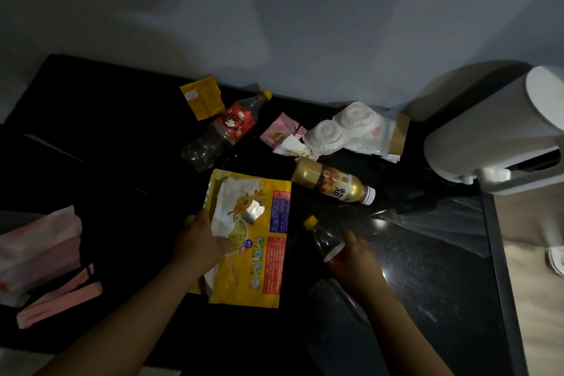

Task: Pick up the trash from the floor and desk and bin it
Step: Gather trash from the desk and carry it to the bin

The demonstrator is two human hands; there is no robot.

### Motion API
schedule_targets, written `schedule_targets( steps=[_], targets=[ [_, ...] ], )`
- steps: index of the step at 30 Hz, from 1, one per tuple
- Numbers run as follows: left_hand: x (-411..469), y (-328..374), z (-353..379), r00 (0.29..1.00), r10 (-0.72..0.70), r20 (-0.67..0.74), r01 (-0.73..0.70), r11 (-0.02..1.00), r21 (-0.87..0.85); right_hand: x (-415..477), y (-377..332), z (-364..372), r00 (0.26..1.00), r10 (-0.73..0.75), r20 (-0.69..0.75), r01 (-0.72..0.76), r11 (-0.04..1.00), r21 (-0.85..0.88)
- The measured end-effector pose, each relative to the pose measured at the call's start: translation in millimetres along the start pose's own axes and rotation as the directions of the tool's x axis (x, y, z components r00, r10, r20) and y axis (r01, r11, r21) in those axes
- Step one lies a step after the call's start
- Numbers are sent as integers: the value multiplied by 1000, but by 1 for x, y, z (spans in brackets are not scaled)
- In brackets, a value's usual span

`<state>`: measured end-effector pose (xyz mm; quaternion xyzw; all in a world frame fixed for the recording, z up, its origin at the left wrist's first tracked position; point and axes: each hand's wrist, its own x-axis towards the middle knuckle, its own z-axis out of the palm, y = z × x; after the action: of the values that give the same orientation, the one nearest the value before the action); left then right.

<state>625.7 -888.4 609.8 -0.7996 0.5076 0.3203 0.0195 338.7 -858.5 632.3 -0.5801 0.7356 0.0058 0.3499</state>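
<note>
On the dark desk (100,137) my left hand (203,241) rests on a large yellow snack bag (259,241), fingers curled at its left edge. My right hand (357,256) grips a small dark bottle with a yellow cap (323,238), tilted up to the left. Further back lie an empty cola bottle with a red label (225,128), a gold-capped drink bottle (332,183), a small orange packet (203,98), a pink wrapper (280,131) and white plastic cups with crumpled paper (345,128).
A white cylindrical appliance (494,128) stands at the desk's right end. Pink and white packets (39,250) and pink strips (61,299) lie at the left. The desk's right edge (500,268) drops to a pale floor. A grey wall backs the desk.
</note>
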Motion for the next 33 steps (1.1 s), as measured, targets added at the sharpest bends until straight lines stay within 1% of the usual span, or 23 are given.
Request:
schedule_targets(
  steps=[3, 9, 13, 18, 21, 25, 28, 31, 33],
  targets=[
    [2, 0, 5, 999, -40, -33, 40, 999, 1, 3, -7, 6, 1000, -9, -6, 9, 1000, -9],
    [6, 1, 7, 998, -52, -41, 54, 997, 55, 10, -16, 11, 999, -32, -31, 32, 999, -13],
    [5, 4, 5, 996, -72, -48, 73, 997, 27, 12, -20, 12, 998, -51, -42, 51, 999, -1],
    [3, 0, 4, 996, -59, -59, 60, 998, 13, 8, -19, 15, 996, -62, -59, 64, 998, 22],
    [1, -4, 6, 998, -53, -42, 51, 998, -33, 1, -12, 17, 997, -50, -56, 52, 998, 28],
    [-4, -6, 10, 997, -73, -24, 69, 988, -136, -1, -7, 16, 1000, -1, 21, 2, 1000, -31],
    [-10, -10, 9, 992, -118, -34, 108, 971, -212, 2, -11, 13, 999, -32, 41, 34, 998, -51],
    [-15, -16, 7, 989, -144, -40, 122, 933, -340, 4, -18, 10, 997, -72, 31, 73, 997, -18],
    [-19, -20, 7, 987, -158, -34, 132, 912, -388, 5, -22, 8, 994, -98, 43, 98, 995, -1]
  ],
)
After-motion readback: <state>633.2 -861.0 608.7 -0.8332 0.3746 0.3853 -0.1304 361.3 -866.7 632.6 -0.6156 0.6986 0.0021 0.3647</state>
